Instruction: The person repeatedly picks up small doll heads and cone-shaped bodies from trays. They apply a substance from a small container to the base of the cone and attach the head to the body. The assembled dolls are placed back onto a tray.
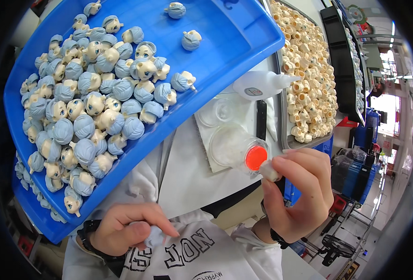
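Note:
Low in the view, close to my shirt, my left hand (131, 228) is closed with its index finger stretched forward. A pale blue piece (155, 237), mostly hidden by the fingers, is in it; it matches the colour of the doll heads' hair. My right hand (304, 186) is raised at the right, pinching a small off-white piece (269, 171) between thumb and fingers; its exact kind cannot be made out. Right beside that piece is a clear plastic container (230, 147) with a bright red-orange round end (256, 157).
A big blue bin (178, 119) at the left holds many blue-haired doll heads (94, 103). A white squeeze bottle (262, 85) and a black bar (261, 120) lie on the white table (188, 170). Farther right are a metal tray (285, 123) of cream-coloured parts (309, 88) and a black tray (339, 56).

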The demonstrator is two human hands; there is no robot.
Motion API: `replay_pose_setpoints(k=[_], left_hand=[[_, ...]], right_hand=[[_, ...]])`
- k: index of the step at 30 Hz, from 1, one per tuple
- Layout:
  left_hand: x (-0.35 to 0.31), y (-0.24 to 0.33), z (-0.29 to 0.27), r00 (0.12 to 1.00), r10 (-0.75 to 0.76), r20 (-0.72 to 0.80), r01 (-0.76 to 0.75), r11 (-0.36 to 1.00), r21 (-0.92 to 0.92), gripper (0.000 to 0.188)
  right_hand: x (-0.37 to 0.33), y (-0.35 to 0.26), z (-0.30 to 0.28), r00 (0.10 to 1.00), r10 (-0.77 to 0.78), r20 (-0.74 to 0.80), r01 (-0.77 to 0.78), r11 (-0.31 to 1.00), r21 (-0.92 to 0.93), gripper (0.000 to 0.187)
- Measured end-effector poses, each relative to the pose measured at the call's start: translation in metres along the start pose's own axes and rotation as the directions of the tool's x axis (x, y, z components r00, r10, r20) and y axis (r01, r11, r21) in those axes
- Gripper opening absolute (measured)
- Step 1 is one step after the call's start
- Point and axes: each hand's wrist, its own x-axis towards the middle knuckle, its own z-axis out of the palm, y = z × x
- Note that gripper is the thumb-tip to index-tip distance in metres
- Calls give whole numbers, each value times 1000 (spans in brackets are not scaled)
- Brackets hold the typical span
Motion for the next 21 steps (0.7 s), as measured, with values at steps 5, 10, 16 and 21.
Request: replay_pose_setpoints(k=[5, 10, 16, 21], left_hand=[[-3, 0, 4, 997, -56, -59, 56, 998, 10, 31], [-2, -1, 0, 1000, -18, -2, 18, 999, 26, 32], [0, 5, 5, 998, -58, -22, 58, 998, -14, 38], [-1, 6, 7, 996, -73, -59, 76, 996, 47, 38]], right_hand=[[3, -3, 2, 997, 46, 60, -42, 997, -66, 40], [2, -5, 4, 994, 87, 69, -79, 991, -104, 40], [-2, -8, 0, 990, 138, 36, -133, 986, -103, 39], [-5, -5, 3, 991, 131, 23, -129, 989, -73, 37]])
